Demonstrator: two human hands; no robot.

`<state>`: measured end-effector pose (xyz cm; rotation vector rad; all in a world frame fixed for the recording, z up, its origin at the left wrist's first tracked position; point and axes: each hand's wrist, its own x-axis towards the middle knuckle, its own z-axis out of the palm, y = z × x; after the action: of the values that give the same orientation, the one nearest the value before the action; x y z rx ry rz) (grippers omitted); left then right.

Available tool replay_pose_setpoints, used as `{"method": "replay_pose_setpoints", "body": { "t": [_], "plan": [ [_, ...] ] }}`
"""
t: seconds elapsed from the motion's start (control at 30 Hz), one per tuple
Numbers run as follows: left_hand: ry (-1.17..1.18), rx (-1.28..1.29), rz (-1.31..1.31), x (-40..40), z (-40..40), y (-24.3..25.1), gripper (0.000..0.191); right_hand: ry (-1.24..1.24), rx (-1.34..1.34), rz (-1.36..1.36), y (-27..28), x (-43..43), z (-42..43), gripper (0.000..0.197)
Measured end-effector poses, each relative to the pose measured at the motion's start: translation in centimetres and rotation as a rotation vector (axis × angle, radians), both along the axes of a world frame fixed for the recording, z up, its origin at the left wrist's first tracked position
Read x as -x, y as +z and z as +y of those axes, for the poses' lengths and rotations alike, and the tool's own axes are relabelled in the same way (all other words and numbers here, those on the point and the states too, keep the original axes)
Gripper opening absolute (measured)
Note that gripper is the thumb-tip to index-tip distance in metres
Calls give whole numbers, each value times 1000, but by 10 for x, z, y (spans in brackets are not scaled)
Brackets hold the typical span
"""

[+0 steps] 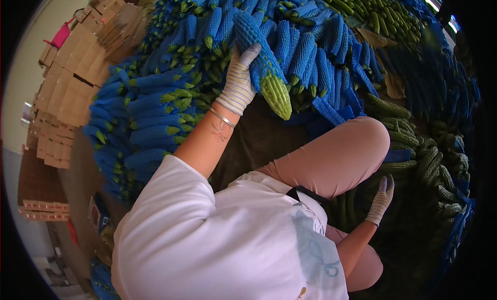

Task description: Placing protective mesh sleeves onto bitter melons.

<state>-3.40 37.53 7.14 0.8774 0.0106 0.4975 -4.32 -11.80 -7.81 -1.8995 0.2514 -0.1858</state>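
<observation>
My left hand (237, 76), in a striped knit glove, grips a bitter melon (275, 96) sleeved in a blue foam net (254, 43). The melon's green ribbed end sticks out of the net toward me. Beyond it stand rows of sleeved bitter melons (303, 57). Beside my bent knee, my gloved right hand (382, 201) is held with its fingers extended and no object visible in it. Nearest to that hand are unsleeved bitter melons (431, 160) in a loose pile. An empty-looking blue foam net (328, 110) lies in front of my knee.
More sleeved melons are stacked on the left (151, 121). Flattened cardboard and cartons (77, 78) line the left wall, with a pink bag (60, 35) on top. Long green gourds (349, 4) are heaped at the back right. Dark netted sleeves (435, 78) lie along the right.
</observation>
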Motion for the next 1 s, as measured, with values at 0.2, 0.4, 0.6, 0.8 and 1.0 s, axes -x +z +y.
{"method": "replay_pose_setpoints", "body": {
  "t": [0.2,0.4,0.6,0.8,1.0],
  "plan": [
    [929,75,282,94,205,-39,72,190,30,163,-36,-12,22,44],
    [1296,-200,1279,125,315,-64,76,78,29,263,-46,3,4,45],
    [844,-1205,622,-10,185,-117,56,4,254,278,-44,33,8,38],
    [-206,-845,-4,-119,-69,-49,47,46,426,412,-19,56,23,46],
    [-925,-1091,-217,-144,-280,3,49,21,318,409,5,86,19,46]
  ]
}}
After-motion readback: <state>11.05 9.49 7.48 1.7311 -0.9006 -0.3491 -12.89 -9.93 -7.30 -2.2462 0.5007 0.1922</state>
